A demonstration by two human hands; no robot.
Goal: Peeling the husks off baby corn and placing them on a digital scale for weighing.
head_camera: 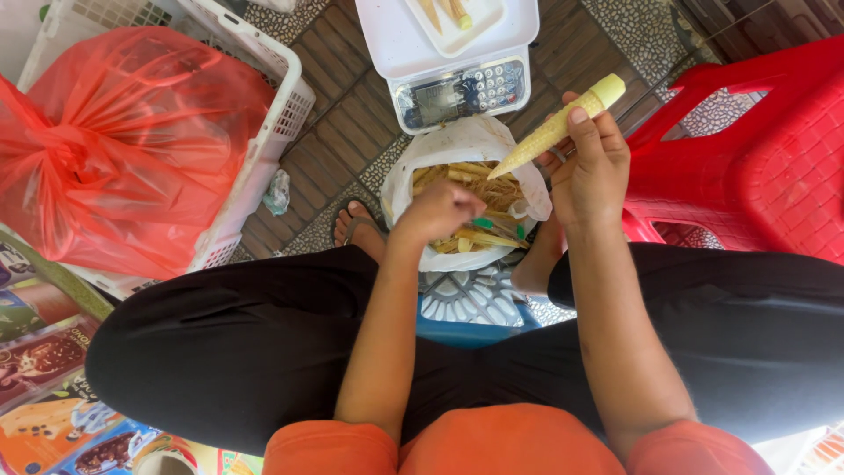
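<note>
Seated person, black trousers, orange sleeves. Right hand (591, 167) holds a baby corn cob (556, 128) up, tip pointing down-left. Left hand (440, 211) reaches into white bag (457, 145) of corn pieces on the floor. White scale (457, 84) just beyond the bag. Red bag (114, 149) fills white basket (281, 97), left. Red plastic chair (747, 149), right.

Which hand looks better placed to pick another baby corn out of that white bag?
Probably the left hand: it is already down in the open white bag, on the baby corn pile. The right hand is occupied, gripping a peeled baby corn above the bag.
</note>
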